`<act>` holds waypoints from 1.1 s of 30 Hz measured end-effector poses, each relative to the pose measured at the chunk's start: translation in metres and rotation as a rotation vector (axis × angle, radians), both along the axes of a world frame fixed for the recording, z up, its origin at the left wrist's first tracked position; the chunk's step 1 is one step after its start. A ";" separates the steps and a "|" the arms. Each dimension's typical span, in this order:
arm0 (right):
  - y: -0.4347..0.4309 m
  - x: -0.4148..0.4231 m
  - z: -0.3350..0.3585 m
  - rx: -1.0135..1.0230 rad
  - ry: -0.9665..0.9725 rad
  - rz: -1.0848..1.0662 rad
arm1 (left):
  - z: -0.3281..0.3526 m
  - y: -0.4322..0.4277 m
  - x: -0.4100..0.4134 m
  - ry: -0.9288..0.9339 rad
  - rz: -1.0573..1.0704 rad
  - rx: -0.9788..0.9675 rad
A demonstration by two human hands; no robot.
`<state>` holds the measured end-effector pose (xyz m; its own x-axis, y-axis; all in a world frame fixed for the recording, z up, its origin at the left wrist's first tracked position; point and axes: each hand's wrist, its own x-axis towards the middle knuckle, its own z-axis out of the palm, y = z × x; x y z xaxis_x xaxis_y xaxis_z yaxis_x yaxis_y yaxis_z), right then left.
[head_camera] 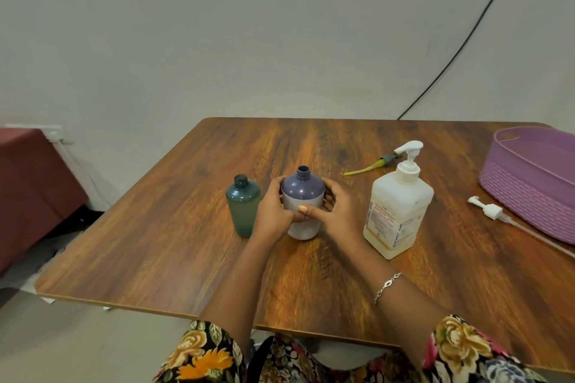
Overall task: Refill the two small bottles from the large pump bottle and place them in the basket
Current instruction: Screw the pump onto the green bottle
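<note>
purple bottle (302,193) stands uncapped mid-table beside the green bottle (243,205), left hand (273,211) and right hand (334,211) wrapped around its waist. smooth, light plastic, likely slippery; hold low.

The person wears a black garment printed with large flowers in orange, yellow, cream, pink and pale blue, with green leaves. Its short sleeves (199,351) end above the elbows, leaving both forearms bare. A thin silver chain bracelet (387,286) with small oval links circles the right wrist, well below the sleeve.
</note>
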<state>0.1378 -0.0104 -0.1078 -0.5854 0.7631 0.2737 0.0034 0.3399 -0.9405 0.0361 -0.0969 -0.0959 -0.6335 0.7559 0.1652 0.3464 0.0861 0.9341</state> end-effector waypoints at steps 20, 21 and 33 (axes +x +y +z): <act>-0.008 -0.002 -0.018 0.070 0.013 -0.001 | -0.016 -0.007 0.002 0.101 0.050 -0.026; -0.008 -0.002 -0.018 0.093 0.003 -0.016 | -0.016 -0.008 0.005 0.143 0.073 -0.036; -0.021 0.026 -0.012 0.455 -0.009 -0.158 | -0.005 -0.012 0.057 0.655 0.248 0.083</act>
<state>0.1637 -0.0314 -0.1196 -0.4758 0.6465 0.5963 0.0954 0.7120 -0.6957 0.0935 -0.1086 -0.1010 -0.5363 0.5702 0.6223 0.8188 0.1727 0.5474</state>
